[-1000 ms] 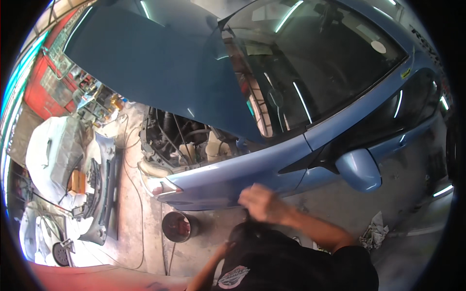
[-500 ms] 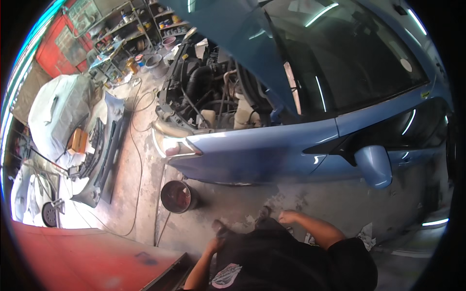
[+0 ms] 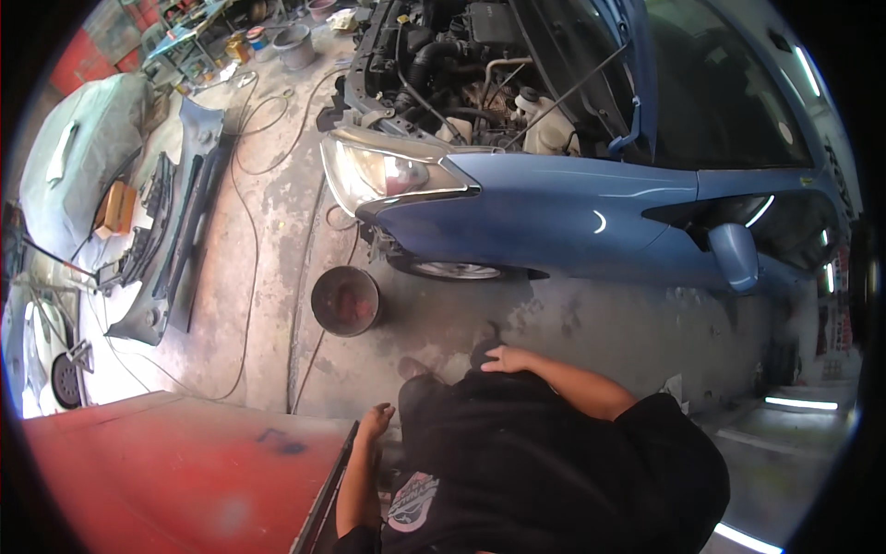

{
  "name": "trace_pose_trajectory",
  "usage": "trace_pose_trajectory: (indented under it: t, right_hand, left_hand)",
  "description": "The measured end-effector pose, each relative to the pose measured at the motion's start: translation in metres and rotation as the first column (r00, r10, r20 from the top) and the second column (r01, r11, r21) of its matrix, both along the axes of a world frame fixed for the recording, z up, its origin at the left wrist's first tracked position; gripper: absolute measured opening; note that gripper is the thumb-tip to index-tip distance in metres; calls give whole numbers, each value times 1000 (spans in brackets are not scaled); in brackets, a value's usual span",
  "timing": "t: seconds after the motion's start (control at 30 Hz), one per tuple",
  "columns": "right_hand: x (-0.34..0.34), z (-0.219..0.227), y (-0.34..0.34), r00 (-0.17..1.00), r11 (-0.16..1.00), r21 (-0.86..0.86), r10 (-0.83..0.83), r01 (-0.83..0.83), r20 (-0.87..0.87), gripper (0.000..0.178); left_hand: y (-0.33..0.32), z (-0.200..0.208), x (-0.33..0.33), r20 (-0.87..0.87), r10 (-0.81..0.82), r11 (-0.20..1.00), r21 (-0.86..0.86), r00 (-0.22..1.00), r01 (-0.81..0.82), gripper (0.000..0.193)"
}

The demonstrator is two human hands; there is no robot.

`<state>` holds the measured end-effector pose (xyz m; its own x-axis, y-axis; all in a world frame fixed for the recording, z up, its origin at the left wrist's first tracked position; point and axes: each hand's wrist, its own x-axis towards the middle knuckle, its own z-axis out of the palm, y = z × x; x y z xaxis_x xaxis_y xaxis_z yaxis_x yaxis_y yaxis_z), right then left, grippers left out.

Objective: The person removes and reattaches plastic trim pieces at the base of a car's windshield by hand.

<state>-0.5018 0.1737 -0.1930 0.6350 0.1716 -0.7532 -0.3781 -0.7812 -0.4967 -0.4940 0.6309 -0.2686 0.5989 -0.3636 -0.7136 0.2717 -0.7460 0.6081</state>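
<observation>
Beside the red car panel (image 3: 185, 462), my left hand (image 3: 375, 422) hangs low at my side, its fingers loosely bent and apart with nothing in them. My right hand (image 3: 504, 359) is in front of my dark shirt, over my leg, with fingers stretched out and no object in it. Ahead stands a blue car (image 3: 572, 208) with its bonnet raised. Its engine bay (image 3: 480, 88) is exposed, and the headlight (image 3: 397, 175) sits at the near front corner. A dark round bucket (image 3: 346, 301) with reddish contents stands on the floor before me.
A hose (image 3: 247, 277) winds over the concrete floor. To the left lie a detached bumper (image 3: 152, 309), a cardboard box (image 3: 115, 210) and a car part wrapped in plastic (image 3: 83, 152). A grey tub (image 3: 293, 46) stands at the back. The wing mirror (image 3: 734, 256) juts out at right.
The view has tilted downward and shifted, so the car appears higher and more of its engine bay shows. My left hand has moved outward from my body; my right hand has come inward.
</observation>
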Motion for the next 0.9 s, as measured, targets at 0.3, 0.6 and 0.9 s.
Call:
trace_pose_trajectory:
  t: [0.3,0.6,0.9]
  right_hand:
    - [85,12,34,996,974,209,85,-87,18,63]
    - [143,-58,46,984,980,81,179,-180,23,49]
    - [130,-122,131,1000,999,-25,24,-24,3,51]
  left_hand:
    - [-2,52,73,57,55,998,-27,997,-53,48]
    - [65,93,85,327,191,982,-54,926,-183,38]
    - [197,40,175,50,-54,996,-74,997,57,46]
